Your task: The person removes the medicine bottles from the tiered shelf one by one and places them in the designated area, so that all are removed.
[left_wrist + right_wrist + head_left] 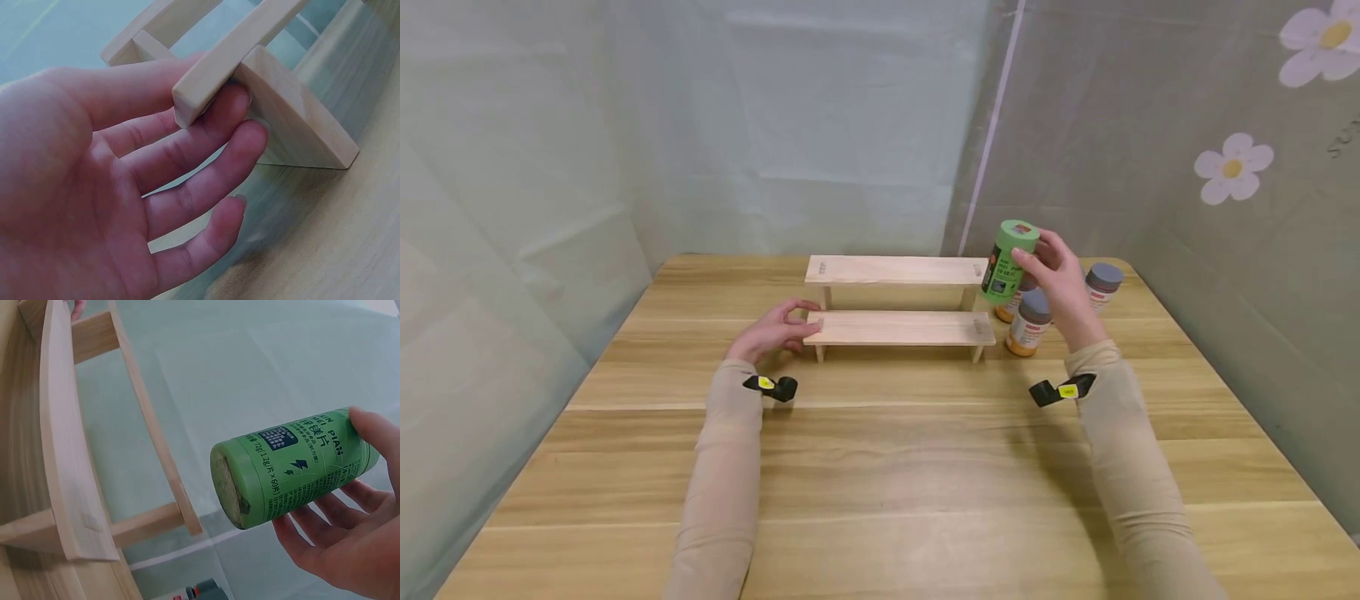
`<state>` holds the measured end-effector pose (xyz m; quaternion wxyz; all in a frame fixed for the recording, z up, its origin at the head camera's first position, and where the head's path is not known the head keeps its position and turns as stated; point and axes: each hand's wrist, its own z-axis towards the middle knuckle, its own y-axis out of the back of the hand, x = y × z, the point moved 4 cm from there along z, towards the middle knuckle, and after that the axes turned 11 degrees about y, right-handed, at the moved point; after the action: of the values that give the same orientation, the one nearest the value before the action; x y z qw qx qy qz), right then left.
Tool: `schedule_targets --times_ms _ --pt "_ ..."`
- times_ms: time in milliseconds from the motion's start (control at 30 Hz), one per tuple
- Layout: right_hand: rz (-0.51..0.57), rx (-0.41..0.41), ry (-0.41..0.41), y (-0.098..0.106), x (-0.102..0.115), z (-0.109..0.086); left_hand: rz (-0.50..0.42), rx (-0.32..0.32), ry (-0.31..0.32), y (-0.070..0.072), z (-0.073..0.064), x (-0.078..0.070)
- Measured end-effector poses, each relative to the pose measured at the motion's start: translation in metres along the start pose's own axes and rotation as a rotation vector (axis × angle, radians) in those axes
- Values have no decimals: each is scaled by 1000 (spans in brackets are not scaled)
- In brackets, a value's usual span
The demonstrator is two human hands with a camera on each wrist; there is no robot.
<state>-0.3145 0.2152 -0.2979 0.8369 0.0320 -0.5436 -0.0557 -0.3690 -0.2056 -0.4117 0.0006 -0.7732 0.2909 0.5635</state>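
A pale two-tier wooden shelf [898, 328] stands toward the back of the table. My left hand [771, 331] pinches the left end of its lower tier; in the left wrist view the thumb lies along the board [231, 59] and fingers curl beneath it. My right hand [1063, 287] grips a green supplement bottle [1004, 265] by its upper part, between thumb and fingers. The bottle is tilted and held in the air by the shelf's right end. In the right wrist view the printed label and base of the green bottle [294, 469] show.
Right of the shelf stand several bottles with grey caps and orange-and-white bodies, among them a front bottle [1028, 327] and a far right bottle [1103, 286]; the right hand partly hides the group. The wooden table [887, 467] ends at a hanging curtain [790, 125] behind.
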Motion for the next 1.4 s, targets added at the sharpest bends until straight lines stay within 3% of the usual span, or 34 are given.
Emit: schedule_targets --times_ms 500,900,1400 --pt "21 -28 -24 27 1 -6 -21 8 -16 -2 0 2" --pt "67 -29 45 45 -3 -12 -19 15 -32 -1 -1 2" --pt "105 -96 51 72 -8 -21 -37 24 -30 -1 -3 4"
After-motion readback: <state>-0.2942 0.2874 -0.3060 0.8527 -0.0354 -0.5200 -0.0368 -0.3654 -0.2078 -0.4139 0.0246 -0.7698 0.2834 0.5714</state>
